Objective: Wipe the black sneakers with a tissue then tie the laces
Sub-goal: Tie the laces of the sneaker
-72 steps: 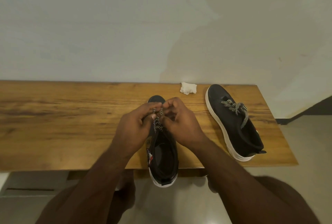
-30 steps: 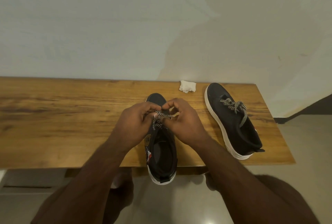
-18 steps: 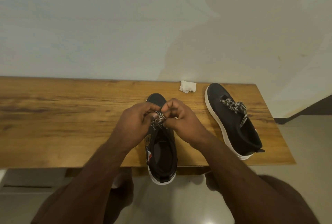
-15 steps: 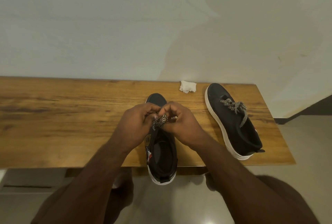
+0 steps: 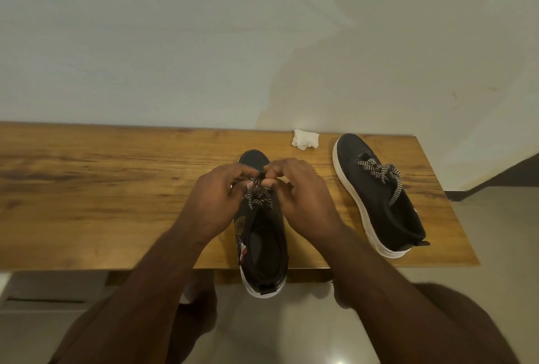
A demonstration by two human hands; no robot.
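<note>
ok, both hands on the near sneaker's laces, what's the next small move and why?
Probably draw the laces apart to snug the bow. The left hand and right hand both pinch them over the near sneaker, where they look bunched, not cinched. The far sneaker already shows a tied bow, and the tissue lies set aside by the wall.

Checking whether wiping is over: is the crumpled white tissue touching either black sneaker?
Apart. The head view shows bare wooden table between the crumpled white tissue and both black sneakers.
</note>
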